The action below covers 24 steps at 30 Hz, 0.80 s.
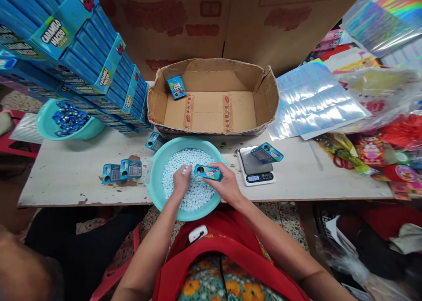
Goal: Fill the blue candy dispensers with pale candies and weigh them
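While both forearms slant inward from the lower corners of the view, the two hands meet over a turquoise basin (153, 191) filled with small white pellets (198, 200). The left hand (181, 181) comes in from the lower left, its wrist nearly in line with the forearm and its knuckles turned upward; thumb and forefinger are pressed together at the tips, pinching a few of the pellets just beside the other hand's load. The right hand (227, 182) reaches in from the lower right over the basin's edge, the forearm running diagonally up and to the left, and it grips the right end of a small blue box (207, 172) between the thumb below and the fingers above. That box lies roughly level above the pellets, its end with the dark round opening directed at the left fingertips, near them; whether they touch, I cannot tell. Right of the basin, another blue carton (267, 153) rests tilted on a digital scale (260, 178). Two more little packs (121, 171) stand side by side on the worn white table (75, 182) to the left, and behind the basin an open cardboard tray (211, 74) has a single blue packet (176, 87) in its left corner.
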### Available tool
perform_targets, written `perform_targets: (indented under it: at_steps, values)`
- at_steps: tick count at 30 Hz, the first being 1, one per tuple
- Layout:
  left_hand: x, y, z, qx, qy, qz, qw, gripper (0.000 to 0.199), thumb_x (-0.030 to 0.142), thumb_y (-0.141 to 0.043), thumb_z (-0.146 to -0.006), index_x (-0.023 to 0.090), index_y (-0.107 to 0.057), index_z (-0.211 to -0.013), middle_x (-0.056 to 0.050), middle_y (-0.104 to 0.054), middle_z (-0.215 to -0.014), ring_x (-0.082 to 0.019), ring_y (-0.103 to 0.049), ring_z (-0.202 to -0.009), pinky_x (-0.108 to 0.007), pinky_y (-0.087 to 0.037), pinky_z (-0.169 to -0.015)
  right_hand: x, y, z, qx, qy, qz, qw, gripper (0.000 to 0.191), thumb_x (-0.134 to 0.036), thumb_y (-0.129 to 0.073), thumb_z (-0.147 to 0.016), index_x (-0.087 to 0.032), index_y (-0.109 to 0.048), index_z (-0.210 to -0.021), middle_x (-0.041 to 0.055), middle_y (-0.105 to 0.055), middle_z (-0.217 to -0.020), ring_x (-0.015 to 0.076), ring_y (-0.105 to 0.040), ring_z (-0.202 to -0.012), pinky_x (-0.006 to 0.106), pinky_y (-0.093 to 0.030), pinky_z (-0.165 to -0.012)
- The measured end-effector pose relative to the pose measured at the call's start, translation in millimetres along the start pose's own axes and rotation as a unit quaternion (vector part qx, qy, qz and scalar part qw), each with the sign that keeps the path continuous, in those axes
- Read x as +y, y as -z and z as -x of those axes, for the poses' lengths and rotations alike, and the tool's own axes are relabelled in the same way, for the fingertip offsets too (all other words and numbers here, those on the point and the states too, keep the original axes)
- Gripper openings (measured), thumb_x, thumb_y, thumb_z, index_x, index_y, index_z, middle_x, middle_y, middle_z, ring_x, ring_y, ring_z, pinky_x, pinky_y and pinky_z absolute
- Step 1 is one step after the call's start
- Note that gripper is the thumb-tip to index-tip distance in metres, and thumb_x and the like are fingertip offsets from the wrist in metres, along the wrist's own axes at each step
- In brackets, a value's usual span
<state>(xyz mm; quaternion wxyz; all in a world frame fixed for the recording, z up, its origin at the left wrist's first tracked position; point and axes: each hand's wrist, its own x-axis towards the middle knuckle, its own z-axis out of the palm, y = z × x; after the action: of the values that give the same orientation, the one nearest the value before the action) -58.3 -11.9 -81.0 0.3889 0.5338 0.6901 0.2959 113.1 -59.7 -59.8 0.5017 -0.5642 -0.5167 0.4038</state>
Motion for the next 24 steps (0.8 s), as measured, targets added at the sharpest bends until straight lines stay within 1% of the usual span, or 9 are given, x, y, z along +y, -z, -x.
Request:
perform_targets:
  at_steps: [1,2,4,7,10,12,15,19,24]
  values:
    - [10.3,4.3,1.8,0.013,0.031,0.097,0.995,0.031,0.045,-0.06,-0.078,0.018,-0.053,-0.065,0.001,-0.047,-0.058,-0.011,-0.043,-0.049,-0.022,-0.033,-0.048,2.4,-1.9,0.7,-0.009,0.008,0.008,1.0,0.032,-0.03,-0.072,-0.072,-0.022,-0.061,-0.101,0.0038,-0.064,-0.099,0.0201,-0.061,-0.094,0.034,-0.048,-0.084]
    - [22.1,7.8,4.3,0.026,0.054,0.185,0.981,0.032,0.047,-0.061,-0.077,0.017,-0.053,-0.067,0.002,-0.047,-0.058,-0.009,-0.04,-0.044,-0.021,-0.031,-0.045,4.6,-4.5,1.3,-0.017,0.015,0.017,1.0,0.032,-0.029,-0.072,-0.072,-0.022,-0.061,-0.101,0.0037,-0.064,-0.098,0.0202,-0.061,-0.094,0.034,-0.048,-0.084]
    - [46.8,12.4,9.9,0.047,0.064,0.32,0.944,0.031,0.046,-0.065,-0.074,0.017,-0.052,-0.072,0.004,-0.05,-0.061,-0.007,-0.04,-0.041,-0.02,-0.029,-0.04,7.2,-11.5,2.2,-0.031,0.025,0.043,0.998,0.03,-0.027,-0.071,-0.073,-0.022,-0.061,-0.101,0.004,-0.064,-0.098,0.0208,-0.061,-0.093,0.034,-0.048,-0.082]
    - [75.4,14.8,16.2,0.057,0.037,0.41,0.909,0.03,0.042,-0.066,-0.073,0.018,-0.049,-0.074,0.003,-0.054,-0.064,-0.008,-0.049,-0.043,-0.02,-0.036,-0.042,2.6,-20.8,2.0,-0.053,0.034,0.083,0.995,0.029,-0.023,-0.07,-0.073,-0.022,-0.061,-0.101,0.0045,-0.064,-0.098,0.0223,-0.061,-0.093,0.035,-0.048,-0.08]
    - [88.5,14.7,17.6,0.081,0.029,0.435,0.896,0.03,0.043,-0.064,-0.073,0.018,-0.048,-0.074,0.002,-0.058,-0.067,-0.013,-0.059,-0.052,-0.025,-0.047,-0.051,-10.9,-22.2,0.9,-0.068,0.051,0.105,0.991,0.031,-0.026,-0.072,-0.073,-0.022,-0.06,-0.102,0.0046,-0.065,-0.098,0.0232,-0.061,-0.094,0.036,-0.047,-0.08]
    - [92.3,13.8,17.0,0.099,0.012,0.444,0.891,0.03,0.044,-0.062,-0.075,0.018,-0.048,-0.077,0.001,-0.06,-0.069,-0.015,-0.062,-0.056,-0.028,-0.05,-0.055,-19.6,-18.9,0.0,-0.06,0.061,0.116,0.99,0.034,-0.03,-0.074,-0.073,-0.022,-0.06,-0.102,0.0048,-0.066,-0.099,0.024,-0.061,-0.096,0.037,-0.045,-0.082]
    - [96.5,11.3,15.7,0.108,0.001,0.442,0.89,0.03,0.042,-0.063,-0.074,0.018,-0.048,-0.082,0.001,-0.06,-0.067,-0.016,-0.062,-0.056,-0.029,-0.05,-0.056,-25.3,-13.6,-1.6,-0.055,0.058,0.121,0.989,0.034,-0.031,-0.076,-0.071,-0.022,-0.061,-0.101,0.0049,-0.066,-0.099,0.0243,-0.061,-0.096,0.037,-0.045,-0.081]
    - [100.1,8.3,14.2,0.106,0.012,0.43,0.897,0.033,0.042,-0.065,-0.074,0.021,-0.046,-0.09,0.004,-0.058,-0.062,-0.016,-0.062,-0.054,-0.028,-0.05,-0.055,-22.9,-11.5,-3.8,-0.055,0.053,0.106,0.991,0.034,-0.029,-0.075,-0.072,-0.023,-0.061,-0.102,0.0047,-0.066,-0.099,0.0238,-0.061,-0.097,0.036,-0.046,-0.081]
    - [100.9,7.1,12.5,0.103,-0.002,0.415,0.904,0.031,0.042,-0.066,-0.074,0.019,-0.046,-0.081,0.003,-0.059,-0.064,-0.015,-0.062,-0.056,-0.028,-0.05,-0.057,-22.3,-12.6,-7.0,-0.06,0.046,0.087,0.993,0.032,-0.027,-0.073,-0.072,-0.023,-0.061,-0.101,0.004,-0.065,-0.098,0.0232,-0.061,-0.096,0.035,-0.047,-0.081]
